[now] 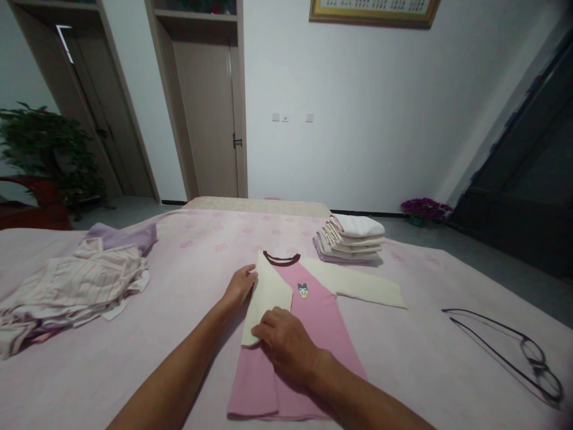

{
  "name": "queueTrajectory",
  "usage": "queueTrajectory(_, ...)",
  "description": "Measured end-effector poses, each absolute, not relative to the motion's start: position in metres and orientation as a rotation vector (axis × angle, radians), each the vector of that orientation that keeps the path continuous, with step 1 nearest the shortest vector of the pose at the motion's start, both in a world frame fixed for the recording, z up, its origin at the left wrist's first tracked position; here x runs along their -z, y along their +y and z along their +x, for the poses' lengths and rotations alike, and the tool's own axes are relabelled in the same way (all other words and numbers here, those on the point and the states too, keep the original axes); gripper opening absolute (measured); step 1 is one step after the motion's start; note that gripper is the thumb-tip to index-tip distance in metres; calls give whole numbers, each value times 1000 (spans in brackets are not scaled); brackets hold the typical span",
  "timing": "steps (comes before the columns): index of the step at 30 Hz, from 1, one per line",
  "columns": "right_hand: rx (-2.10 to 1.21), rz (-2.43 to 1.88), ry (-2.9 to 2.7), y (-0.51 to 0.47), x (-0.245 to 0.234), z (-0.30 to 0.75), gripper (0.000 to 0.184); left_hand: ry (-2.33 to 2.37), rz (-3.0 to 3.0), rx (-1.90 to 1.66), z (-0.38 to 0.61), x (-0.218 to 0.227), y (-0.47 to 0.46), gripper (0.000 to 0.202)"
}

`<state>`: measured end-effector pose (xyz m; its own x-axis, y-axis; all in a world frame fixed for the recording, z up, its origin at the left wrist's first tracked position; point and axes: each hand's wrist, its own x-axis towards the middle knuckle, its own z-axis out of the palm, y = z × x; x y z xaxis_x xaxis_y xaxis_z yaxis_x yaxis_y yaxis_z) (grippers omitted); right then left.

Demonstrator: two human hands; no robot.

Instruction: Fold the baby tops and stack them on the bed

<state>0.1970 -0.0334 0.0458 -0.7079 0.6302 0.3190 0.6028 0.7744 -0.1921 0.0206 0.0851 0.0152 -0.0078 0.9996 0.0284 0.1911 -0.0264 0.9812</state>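
A pink shirt [313, 322] with cream sleeves, a dark collar and a small cartoon badge lies flat on the pink bedspread [201, 251]. Its left sleeve [268, 295] is folded in over the body; the right sleeve [358, 283] still lies stretched out to the right. My left hand [239, 286] rests at the shirt's left shoulder edge, fingers lying flat against the fold. My right hand [286, 343] presses down on the lower end of the folded sleeve, fingers curled on the cloth.
A stack of folded clothes [351, 239] sits behind the shirt. A loose heap of striped and lilac garments [76, 283] lies at the left. Glasses [528, 352] lie at the right. A plant [45, 149], doors and purple flowers [425, 209] stand beyond.
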Motion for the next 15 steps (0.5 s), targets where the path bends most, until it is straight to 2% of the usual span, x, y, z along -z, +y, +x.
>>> queueTrajectory(2, -60, -943, -2584, -34, -46, 197, 8, 1456, 1462, -1179, 22, -8, 95, 60)
queueTrajectory(6, -21, -896, -2544, -33, -46, 200, 9, 1510, 1677, -1185, 24, -7, 108, 54)
queueTrajectory(15, -12, -772, -2487, -31, -43, 208, 6, 1737, 2034, -971, 22, -2, 126, 44)
